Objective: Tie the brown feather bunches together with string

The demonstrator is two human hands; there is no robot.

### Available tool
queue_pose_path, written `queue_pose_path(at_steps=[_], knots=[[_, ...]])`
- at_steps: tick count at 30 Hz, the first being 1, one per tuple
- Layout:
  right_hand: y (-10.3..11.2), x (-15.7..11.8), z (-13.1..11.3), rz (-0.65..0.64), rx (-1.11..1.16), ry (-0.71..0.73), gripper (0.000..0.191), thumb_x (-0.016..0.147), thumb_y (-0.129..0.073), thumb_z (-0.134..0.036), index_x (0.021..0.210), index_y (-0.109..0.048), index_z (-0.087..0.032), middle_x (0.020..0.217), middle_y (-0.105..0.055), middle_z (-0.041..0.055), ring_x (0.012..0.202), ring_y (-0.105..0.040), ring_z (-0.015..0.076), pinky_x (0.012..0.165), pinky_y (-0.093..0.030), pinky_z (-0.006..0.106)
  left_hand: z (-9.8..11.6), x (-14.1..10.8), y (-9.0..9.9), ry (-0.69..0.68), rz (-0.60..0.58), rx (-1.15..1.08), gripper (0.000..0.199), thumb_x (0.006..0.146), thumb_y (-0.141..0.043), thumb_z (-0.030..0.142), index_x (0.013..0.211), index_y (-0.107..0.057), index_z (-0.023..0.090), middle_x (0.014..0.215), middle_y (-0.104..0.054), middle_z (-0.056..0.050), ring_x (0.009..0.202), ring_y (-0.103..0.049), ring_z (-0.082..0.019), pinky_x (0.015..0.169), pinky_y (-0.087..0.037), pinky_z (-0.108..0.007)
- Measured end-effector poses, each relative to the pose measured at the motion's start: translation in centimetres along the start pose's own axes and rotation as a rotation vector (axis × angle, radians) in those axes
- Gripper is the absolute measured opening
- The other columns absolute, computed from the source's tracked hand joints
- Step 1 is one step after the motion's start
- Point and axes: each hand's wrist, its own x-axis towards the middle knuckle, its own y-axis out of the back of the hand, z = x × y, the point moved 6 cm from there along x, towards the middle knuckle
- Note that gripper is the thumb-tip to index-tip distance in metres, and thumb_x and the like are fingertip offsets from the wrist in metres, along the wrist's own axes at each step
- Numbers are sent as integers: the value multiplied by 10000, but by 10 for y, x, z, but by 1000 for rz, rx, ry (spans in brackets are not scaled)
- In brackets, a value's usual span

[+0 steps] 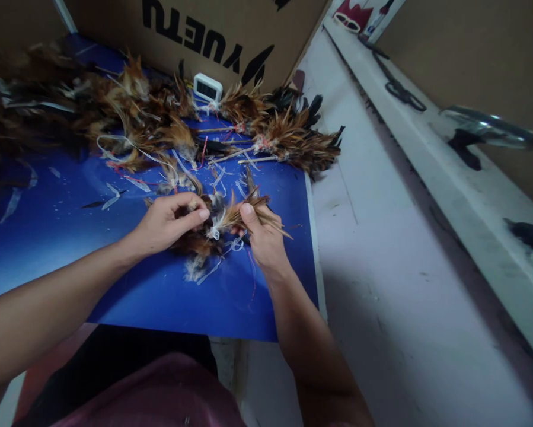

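My right hand (266,237) is closed round a small bunch of brown feathers (231,218), with the thumb lying on top of the quills. White strip (215,230) is knotted round the bunch's left end. Just left of that knot, my left hand (171,222) has its thumb and forefinger pinched together; what sits between them, if anything, is too small to make out. Beneath and between both hands lie loose brown feathers (190,242) and a pale grey fluffy tuft (197,268).
The blue tabletop (159,296) carries a long heap of feathers (92,112) at the back left. Feather bundles on sticks (293,139) lie at the back right. A small white digital display (207,88) stands before a cardboard box (190,29). A wall (359,237) borders the right side.
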Motion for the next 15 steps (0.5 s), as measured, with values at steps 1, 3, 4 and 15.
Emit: queue_pose_path(at_steps=[1,3,4,15], knots=[[1,0,0,8,-7,1,274,838,-612,-483,795,-684,-222,618,-629,-28,519,-554,99,495,-417,257,-2,0,3,18,45,-4,217,841,-617,373,736,-622,183,590,-605,19,546,-536,-114,556,-418,-239],[3,1,1,20,-10,5,287,833,-613,-498,793,-685,-223,615,-625,-29,519,-555,99,495,-420,257,-6,0,8,45,113,-17,199,839,-619,369,756,-623,188,577,-601,20,546,-542,-120,569,-423,-249],[3,1,1,24,-8,6,288,833,-613,-500,793,-685,-224,616,-624,-29,520,-557,99,495,-420,256,-7,0,9,59,116,-25,198,839,-620,369,762,-624,187,579,-600,19,551,-542,-121,572,-425,-252],[-1,0,-1,14,-10,-3,317,810,-630,-532,787,-672,-219,605,-624,-32,519,-559,104,502,-424,258,-3,-2,-6,81,-28,-66,276,815,-650,404,681,-605,166,601,-582,22,541,-501,-98,526,-401,-222]])
